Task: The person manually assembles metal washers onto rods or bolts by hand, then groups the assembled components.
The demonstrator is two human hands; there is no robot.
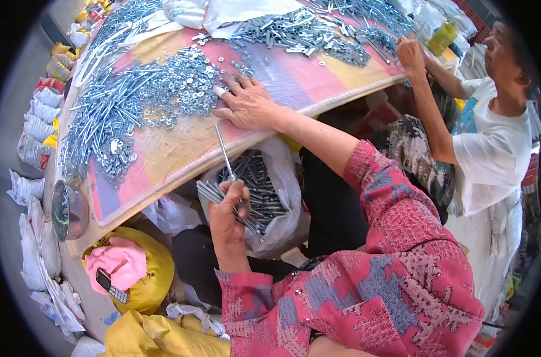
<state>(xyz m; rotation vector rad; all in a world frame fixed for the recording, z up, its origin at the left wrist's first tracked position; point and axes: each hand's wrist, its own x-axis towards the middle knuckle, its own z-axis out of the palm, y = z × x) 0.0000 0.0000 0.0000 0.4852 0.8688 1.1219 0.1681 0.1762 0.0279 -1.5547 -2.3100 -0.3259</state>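
Your left grip (pixel 227 215) is closed around a bunch of metal rods (pixel 210 191), above the near side of the open bag, while one longer rod (pixel 224 146) stands up past your fingers toward the counter edge; it seems pinched apart from the bunch so that its upper end is free. Your right grip (pixel 250 105) rests palm down with its fingers spread at the edge of the small metal rings (pixel 190 74); whether a ring lies under the fingertips, you cannot tell from here. The heap probably sits near the counter (pixel 169 149) edge so you can reach it without stretching, with loose rods (pixel 94 116) fanned out to its left. Below the edge, the white bag (pixel 289 172) gapes open, full of darker-looking metal pieces (pixel 255 175), likely placed by your lap to be close at hand. At the counter's left corner, a see-through bowl (pixel 80 220) holds something greenish, too blurred to name. Lower down, a yellow bag (pixel 160 256) bears a pink cloth (pixel 118 259) and a phone (pixel 117 291); what the bag contains is hidden. Across to your right, a co-worker's hand (pixel 410 56) is raised over the counter.
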